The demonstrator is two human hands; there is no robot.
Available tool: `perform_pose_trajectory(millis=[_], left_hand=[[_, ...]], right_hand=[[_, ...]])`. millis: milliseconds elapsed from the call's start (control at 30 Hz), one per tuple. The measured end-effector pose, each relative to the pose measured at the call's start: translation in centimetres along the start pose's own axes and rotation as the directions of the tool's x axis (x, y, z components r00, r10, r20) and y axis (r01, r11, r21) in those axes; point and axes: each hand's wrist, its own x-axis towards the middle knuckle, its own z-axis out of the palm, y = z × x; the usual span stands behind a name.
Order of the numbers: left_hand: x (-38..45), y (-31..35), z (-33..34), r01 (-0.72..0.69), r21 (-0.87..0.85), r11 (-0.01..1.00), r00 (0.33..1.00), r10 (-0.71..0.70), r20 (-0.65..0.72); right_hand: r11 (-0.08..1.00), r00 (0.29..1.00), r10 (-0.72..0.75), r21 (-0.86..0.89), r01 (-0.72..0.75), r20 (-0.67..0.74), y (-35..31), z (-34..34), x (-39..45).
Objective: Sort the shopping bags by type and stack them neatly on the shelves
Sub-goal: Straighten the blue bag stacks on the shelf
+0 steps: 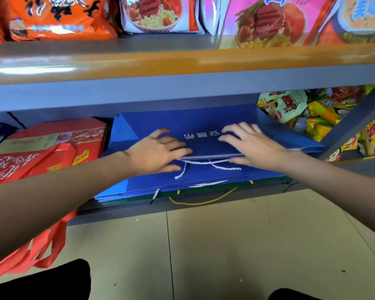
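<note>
Blue paper shopping bags [204, 180], flat and smooth with white twisted-rope handles, are lying stacked at the front edge of the lower shelf [117, 215]. Left hand [158, 153] and right hand [250, 146], fingers spread, are pressing flat on the top bag [195, 122].

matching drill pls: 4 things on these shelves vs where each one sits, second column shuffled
Things:
1. blue bags
2. red bags
3. orange packet
4. yellow cord

Places:
A. upper shelf, far left
B. lower shelf, under both hands
C. hanging over the lower shelf's front edge
D. lower shelf, left of the blue stack

Pairs: 1-B, 2-D, 3-A, 4-C

The left hand and right hand lie flat on the top blue bag.
</note>
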Motion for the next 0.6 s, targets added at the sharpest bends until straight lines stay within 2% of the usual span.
perform_pose_trajectory(millis=[133, 200, 433, 600], left_hand=[[0.3, 2.3, 1.1, -0.068, 0.106, 0.992, 0.972, 0.042, 0.233], [0.4, 2.5, 1.0, 0.029, 0.057, 0.998, 0.937, -0.047, 0.346], [0.1, 3.4, 1.2, 0.195, -0.139, 0.971, 0.914, -0.129, 0.386], [0.1, 3.7, 0.8, 0.168, -0.099, 0.981, 0.911, -0.117, 0.396]], right_hand=[[0.996, 0.986, -0.06, -0.049, 0.068, 0.155, -1.6, 2.1, -0.6], [0.998, 0.979, -0.036, -0.049, 0.047, 0.202, -1.6, 2.6, -0.7], [0.999, 0.966, 0.042, 0.021, -0.049, 0.256, -0.4, 1.5, 0.1], [0.998, 0.956, 0.064, -0.019, -0.061, 0.288, -0.5, 2.1, -0.5]])
